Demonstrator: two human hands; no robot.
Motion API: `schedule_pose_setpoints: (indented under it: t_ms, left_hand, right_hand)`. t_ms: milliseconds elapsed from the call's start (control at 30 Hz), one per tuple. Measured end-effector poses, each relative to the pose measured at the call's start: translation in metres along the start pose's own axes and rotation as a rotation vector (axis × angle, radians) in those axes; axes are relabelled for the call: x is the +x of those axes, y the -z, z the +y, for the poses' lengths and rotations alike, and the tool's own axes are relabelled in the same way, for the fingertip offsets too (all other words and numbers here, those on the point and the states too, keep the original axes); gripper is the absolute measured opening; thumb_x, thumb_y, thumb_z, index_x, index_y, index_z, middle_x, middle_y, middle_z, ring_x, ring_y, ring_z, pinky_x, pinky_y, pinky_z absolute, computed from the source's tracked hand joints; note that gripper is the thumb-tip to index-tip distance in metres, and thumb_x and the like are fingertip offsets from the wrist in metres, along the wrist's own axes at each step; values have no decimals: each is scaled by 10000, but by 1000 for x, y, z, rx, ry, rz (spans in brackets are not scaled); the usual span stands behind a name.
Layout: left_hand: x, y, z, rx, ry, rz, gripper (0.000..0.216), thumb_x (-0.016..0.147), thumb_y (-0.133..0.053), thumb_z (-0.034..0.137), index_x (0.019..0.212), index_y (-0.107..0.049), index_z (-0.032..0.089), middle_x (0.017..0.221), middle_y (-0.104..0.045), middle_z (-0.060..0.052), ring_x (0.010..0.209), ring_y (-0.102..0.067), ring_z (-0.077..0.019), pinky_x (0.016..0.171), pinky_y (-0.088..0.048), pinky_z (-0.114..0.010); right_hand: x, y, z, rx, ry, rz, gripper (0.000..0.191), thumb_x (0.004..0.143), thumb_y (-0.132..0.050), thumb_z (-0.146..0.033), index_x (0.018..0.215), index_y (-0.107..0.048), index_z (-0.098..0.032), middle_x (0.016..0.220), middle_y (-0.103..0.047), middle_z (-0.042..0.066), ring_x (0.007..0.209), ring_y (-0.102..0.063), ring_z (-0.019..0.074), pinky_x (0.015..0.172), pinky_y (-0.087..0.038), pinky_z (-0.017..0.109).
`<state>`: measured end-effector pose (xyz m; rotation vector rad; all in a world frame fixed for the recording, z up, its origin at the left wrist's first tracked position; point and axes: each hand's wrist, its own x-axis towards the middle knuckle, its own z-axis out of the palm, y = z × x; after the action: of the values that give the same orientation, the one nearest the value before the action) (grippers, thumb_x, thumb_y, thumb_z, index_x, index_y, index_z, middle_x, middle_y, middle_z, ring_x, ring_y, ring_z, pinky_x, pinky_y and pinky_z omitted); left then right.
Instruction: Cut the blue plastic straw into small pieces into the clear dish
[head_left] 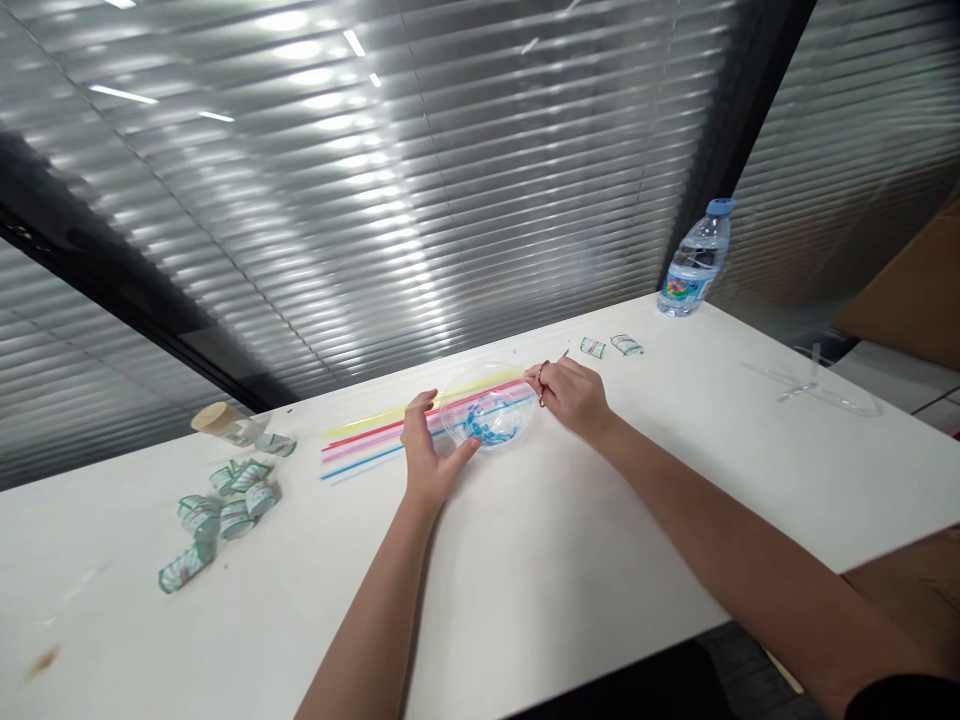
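A clear round plastic bowl (501, 404) with small blue bits (491, 424) in it is at the middle of the white table. My left hand (429, 450) grips its left side, thumb at the front and fingers bent round the back. At the right rim, my right hand (574, 395) is closed on what looks like small scissors (541, 385); loop handles and a thin tip show, the rest is hidden by the fingers. Long straws in yellow (375, 418), red (367, 433), pink (364, 447) and blue (360, 466) lie side by side behind the left hand, and show through the bowl.
Several crumpled green-and-white wrappers (236, 518) lie at left, near a cork-topped container (217, 422). Two more wrappers (609, 346) lie behind my right hand. A water bottle (697, 260) stands at the back right corner, and a clear plastic piece (810, 385) rests near the right edge.
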<state>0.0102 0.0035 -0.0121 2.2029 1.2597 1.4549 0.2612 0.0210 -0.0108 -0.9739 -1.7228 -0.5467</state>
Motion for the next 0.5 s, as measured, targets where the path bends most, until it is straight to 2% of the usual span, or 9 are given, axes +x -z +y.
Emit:
schedule_pose_setpoints:
  t_ms: [133,267,367,500]
  left_hand:
    - [-1,-1,-1,-42,5,48,572,792,-591,586,1219,-493,218,1261,-544,-124,1114,-540,-277,902,-433,-423]
    - [1,-3,-2,-220,48,180,337,873,-521,502,1008,-604,204,1060,-606,-82,1018,-564,-220,809,-435,-338]
    - [4,-5,-2,-383,182,267,309,898,-504,463,828,-641,194,893,-604,-47,897,-563,-171,753,-428,-290]
    - [7,-5,3,-649,422,318,344,828,-608,481,670,-621,176,696,-546,-2,682,-513,-114,666,-417,-253]
  right_hand:
    - [5,5,-4,-65,110,25,264,816,-539,-44,658,-438,-230,597,-636,-45,539,-494,99,509,-387,245]
    - [11,10,-6,-125,252,102,270,801,-623,-73,701,-430,-233,560,-623,-69,511,-478,88,487,-385,242]
    - [15,14,-7,-140,309,109,271,788,-656,-82,734,-437,-231,600,-664,-70,528,-515,81,495,-400,240]
    - [16,15,-9,-144,333,118,290,771,-692,-97,742,-435,-227,631,-698,-68,518,-531,76,502,-413,240]
